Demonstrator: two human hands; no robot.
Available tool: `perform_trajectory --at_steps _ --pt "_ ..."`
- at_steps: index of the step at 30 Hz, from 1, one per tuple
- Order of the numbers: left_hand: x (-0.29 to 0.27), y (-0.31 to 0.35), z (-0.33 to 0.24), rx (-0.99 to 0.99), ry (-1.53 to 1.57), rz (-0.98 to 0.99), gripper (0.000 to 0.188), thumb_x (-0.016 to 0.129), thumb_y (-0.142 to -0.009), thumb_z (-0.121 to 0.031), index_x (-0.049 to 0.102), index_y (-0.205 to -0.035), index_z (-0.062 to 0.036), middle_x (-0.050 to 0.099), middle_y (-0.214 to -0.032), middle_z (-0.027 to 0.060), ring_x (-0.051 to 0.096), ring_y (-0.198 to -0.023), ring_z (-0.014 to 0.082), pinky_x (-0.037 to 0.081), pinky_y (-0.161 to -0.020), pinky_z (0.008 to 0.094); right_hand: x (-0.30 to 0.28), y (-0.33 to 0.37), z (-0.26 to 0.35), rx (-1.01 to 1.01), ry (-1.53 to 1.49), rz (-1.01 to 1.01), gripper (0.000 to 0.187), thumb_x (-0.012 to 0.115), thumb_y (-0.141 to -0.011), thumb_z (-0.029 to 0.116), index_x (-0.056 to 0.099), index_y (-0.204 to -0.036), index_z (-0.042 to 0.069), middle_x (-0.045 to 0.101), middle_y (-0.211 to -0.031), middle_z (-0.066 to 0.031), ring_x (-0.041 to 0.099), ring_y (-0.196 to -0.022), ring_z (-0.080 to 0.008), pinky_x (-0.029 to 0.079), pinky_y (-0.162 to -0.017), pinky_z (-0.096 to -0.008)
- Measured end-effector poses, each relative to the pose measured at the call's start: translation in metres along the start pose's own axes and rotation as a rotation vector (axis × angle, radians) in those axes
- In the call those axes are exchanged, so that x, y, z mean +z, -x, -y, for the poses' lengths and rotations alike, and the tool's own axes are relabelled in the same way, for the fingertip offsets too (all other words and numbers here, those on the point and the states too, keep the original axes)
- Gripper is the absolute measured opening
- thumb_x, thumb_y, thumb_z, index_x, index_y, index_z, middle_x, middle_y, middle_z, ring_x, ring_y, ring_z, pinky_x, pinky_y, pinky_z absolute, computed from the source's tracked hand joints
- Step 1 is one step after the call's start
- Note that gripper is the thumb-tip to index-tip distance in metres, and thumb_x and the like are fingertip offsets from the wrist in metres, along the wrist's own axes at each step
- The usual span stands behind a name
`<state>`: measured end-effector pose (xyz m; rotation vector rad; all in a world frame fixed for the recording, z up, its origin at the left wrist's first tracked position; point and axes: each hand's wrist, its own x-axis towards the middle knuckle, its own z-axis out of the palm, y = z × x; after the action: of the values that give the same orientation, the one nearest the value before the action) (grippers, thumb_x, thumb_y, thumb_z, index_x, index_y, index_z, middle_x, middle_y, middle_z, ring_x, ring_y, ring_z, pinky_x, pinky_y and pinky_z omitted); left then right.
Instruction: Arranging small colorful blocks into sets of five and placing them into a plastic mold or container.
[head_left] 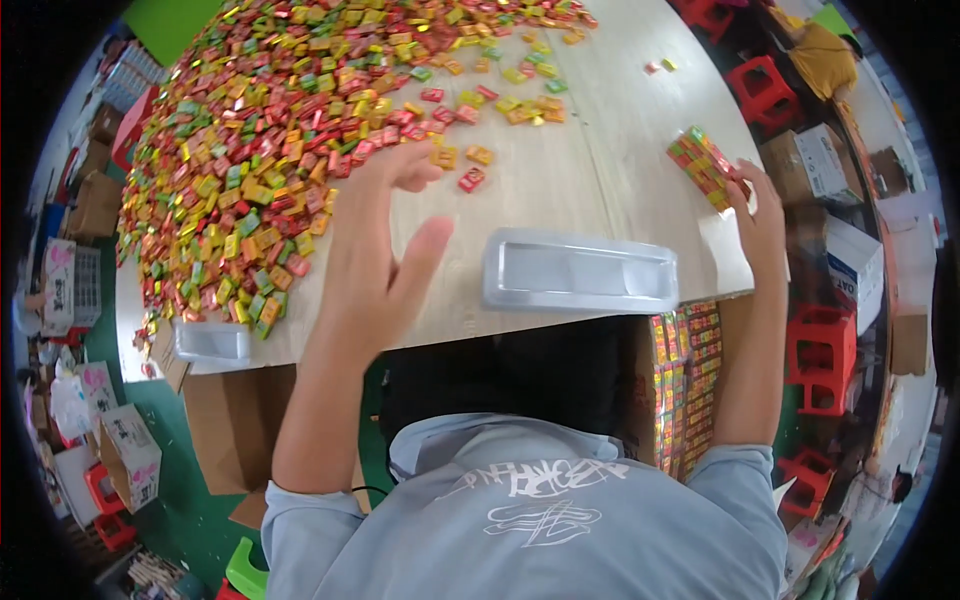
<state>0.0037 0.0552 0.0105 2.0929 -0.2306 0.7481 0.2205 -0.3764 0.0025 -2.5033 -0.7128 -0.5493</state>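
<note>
Block of sweets [703,168] under the right hand [762,215]; left hand [375,245] open

We find the block on the right side of the table [620,170], an oblong built of small wrapped pieces in rows, yellow, green and red. The wrappers are glossy, the pieces box-shaped. Just nearer the person lies a tray [580,272] of clear, smooth plastic, long and shallow with rounded corners. The tabletop is pale, with a wood-like grain.

The right forearm reaches well forward; its fingers bend against the block's right edge. Whether they clasp it, we cannot tell. The left hand is raised beside the tray, fingers curved forward, thumb spread wide, released.

Beyond the left hand we note a few loose sweets [471,180] and a large heap [240,160] of the same shiny pieces. A smaller clear tray [212,342] sits at the left table edge. Below stand an open cardboard box [235,430] and, at right, a carton of packed sweets [688,375].
</note>
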Motion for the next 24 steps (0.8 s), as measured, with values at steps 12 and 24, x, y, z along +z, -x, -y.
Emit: perform_trajectory --at_steps 12,24 --pt "0.005 -0.055 0.065 0.142 -0.693 0.478 0.025 0.07 -0.094 -0.026 0.069 -0.115 -0.0137 0.063 -0.108 0.0071 0.061 -0.111 0.0279 0.05 -0.093 0.044 0.087 -0.075 0.152 -0.591 -0.203 0.372 0.015 0.072 -0.093 0.014 0.066 -0.106 0.007 0.065 -0.117 -0.0118 0.06 -0.119 -0.0337 0.048 -0.103 -0.0429" --pt "-0.01 -0.055 0.059 0.042 -0.624 0.473 0.02 0.079 -0.086 -0.021 0.07 -0.103 -0.0132 0.061 -0.105 0.0052 0.06 -0.107 0.0289 0.048 -0.096 0.0434 0.122 -0.074 0.179 -0.615 -0.384 0.595 0.017 0.076 -0.087 0.011 0.067 -0.101 0.006 0.066 -0.101 -0.0104 0.064 -0.099 -0.0317 0.052 -0.089 -0.0431"
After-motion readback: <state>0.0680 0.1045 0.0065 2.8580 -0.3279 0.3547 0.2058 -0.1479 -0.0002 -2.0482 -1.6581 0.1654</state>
